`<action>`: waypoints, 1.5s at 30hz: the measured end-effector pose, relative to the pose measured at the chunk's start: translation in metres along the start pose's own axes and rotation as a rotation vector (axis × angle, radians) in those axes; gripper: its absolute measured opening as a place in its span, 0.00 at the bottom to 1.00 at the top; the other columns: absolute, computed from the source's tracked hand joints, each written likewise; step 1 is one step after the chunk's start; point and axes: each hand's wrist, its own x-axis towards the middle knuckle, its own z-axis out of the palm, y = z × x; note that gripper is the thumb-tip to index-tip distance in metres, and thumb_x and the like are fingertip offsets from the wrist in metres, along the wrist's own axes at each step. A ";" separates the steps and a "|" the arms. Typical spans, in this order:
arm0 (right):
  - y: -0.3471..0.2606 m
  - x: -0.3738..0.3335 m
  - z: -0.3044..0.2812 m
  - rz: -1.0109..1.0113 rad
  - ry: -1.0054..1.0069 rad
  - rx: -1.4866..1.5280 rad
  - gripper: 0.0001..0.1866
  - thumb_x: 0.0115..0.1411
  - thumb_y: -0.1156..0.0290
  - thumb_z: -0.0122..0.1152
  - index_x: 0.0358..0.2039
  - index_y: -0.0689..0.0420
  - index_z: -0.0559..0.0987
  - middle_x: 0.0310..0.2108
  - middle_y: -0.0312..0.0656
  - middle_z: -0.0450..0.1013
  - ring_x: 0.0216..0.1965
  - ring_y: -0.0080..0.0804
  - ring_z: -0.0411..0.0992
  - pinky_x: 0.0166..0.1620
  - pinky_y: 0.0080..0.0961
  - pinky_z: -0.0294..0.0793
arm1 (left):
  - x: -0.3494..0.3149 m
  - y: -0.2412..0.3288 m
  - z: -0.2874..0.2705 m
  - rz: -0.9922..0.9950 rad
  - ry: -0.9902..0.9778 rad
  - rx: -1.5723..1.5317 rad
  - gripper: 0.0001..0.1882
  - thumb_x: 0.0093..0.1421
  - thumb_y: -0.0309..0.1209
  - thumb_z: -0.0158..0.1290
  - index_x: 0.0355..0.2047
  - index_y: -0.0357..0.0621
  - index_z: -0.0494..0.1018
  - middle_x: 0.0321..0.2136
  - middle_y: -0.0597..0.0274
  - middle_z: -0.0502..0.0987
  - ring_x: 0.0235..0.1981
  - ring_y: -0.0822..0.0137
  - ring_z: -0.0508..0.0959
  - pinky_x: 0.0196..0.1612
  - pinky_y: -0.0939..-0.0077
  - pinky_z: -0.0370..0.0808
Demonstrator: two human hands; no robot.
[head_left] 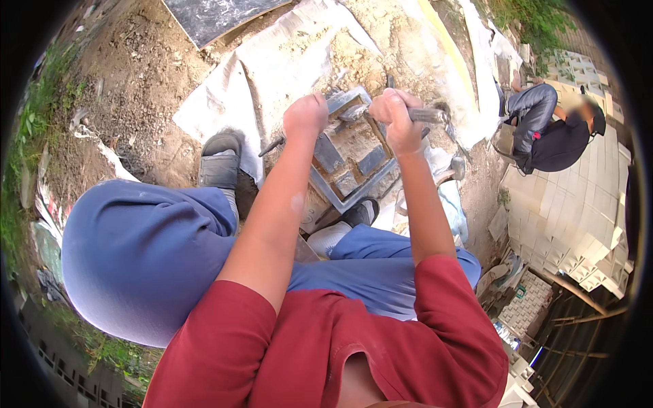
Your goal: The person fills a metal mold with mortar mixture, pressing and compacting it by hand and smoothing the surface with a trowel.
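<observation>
the right hand (pixel 400 122) is closed around a grey metal tool (pixel 428 116) whose thick round end juts out to the right. the left hand (pixel 305 115) is curled into a fist over the far left side of the square metal mold (pixel 371 188); whether it grips anything is hidden. the mold lies on the ground between the feet, with sandy fill (pixel 347 148) between its dark inserts (pixel 372 161). to work well here, both wrists should probably stay level, with pressure even from corner to corner and the fist clear of the tool.

a dark rod (pixel 273 146) sticks out at left, near the left shoe (pixel 220 163); the right shoe (pixel 363 212) crowds the near corner. a white sheet (pixel 218 102) lies beyond, and a seated person (pixel 558 132) is at far right.
</observation>
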 end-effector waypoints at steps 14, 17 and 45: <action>-0.005 -0.011 0.011 -0.022 -0.122 -0.017 0.22 0.70 0.68 0.42 0.16 0.50 0.57 0.13 0.31 0.53 0.16 0.24 0.50 0.23 0.29 0.55 | -0.003 0.001 -0.002 -0.174 0.099 -0.321 0.33 0.69 0.47 0.28 0.43 0.41 0.81 0.46 0.42 0.81 0.48 0.41 0.79 0.55 0.49 0.73; -0.003 -0.014 0.016 -0.070 0.004 0.130 0.21 0.69 0.71 0.43 0.16 0.52 0.58 0.13 0.31 0.54 0.16 0.22 0.51 0.22 0.28 0.53 | -0.003 -0.002 -0.002 -0.174 0.123 -0.314 0.32 0.69 0.46 0.28 0.42 0.41 0.81 0.46 0.42 0.81 0.48 0.41 0.79 0.55 0.49 0.73; -0.016 -0.035 0.032 -0.105 -0.237 0.114 0.20 0.66 0.71 0.43 0.15 0.52 0.59 0.14 0.31 0.54 0.15 0.20 0.48 0.20 0.24 0.47 | -0.012 0.003 -0.008 -0.175 0.227 -0.332 0.30 0.68 0.46 0.30 0.36 0.44 0.82 0.39 0.44 0.82 0.43 0.42 0.81 0.52 0.49 0.75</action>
